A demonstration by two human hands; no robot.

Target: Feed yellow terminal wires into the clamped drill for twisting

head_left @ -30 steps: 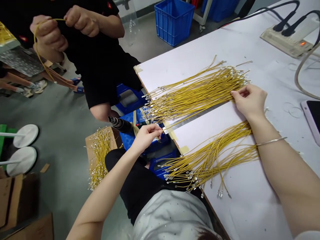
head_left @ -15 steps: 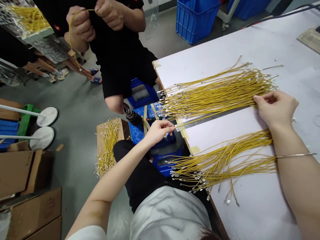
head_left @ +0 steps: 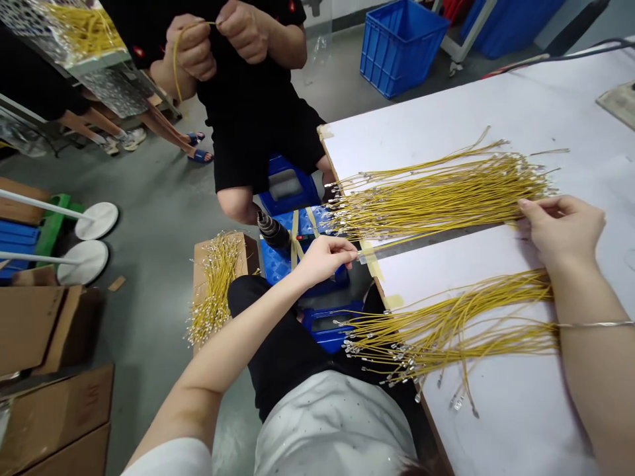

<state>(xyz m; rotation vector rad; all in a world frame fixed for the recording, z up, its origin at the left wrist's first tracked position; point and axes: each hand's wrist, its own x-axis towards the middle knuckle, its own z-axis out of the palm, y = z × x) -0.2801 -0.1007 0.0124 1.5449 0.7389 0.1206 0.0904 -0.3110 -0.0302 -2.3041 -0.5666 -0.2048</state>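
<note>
Left hand: the left hand (head_left: 325,258) is off the table's left edge, its thumb and fingertips drawn into a narrow pinch at the taped end of the steel ruler (head_left: 436,238). What the pinch holds is too small to tell.
Right hand: the right hand (head_left: 563,228) rests on the white table (head_left: 496,423), with thumb and forefinger closed on the right ends of the far bundle of yellow wires (head_left: 436,192). A bangle (head_left: 595,324) is on its wrist.
Wires: the far bundle lies just beyond the ruler and parallel to it, with its terminals overhanging the left edge. The near bundle (head_left: 446,327) lies fanned near the front edge.
Step in hand: it looks like wire from the far bundle is being taken at both ends alongside the ruler.
Next move calls for: both pinches staying firm and the wire lying straight along the ruler, clear of its neighbours.
Around: masking tape (head_left: 371,261) fixes the ruler. More wires lie on a cardboard box (head_left: 213,284) on the floor. A co-worker's hands (head_left: 218,36) bend a single wire.
</note>
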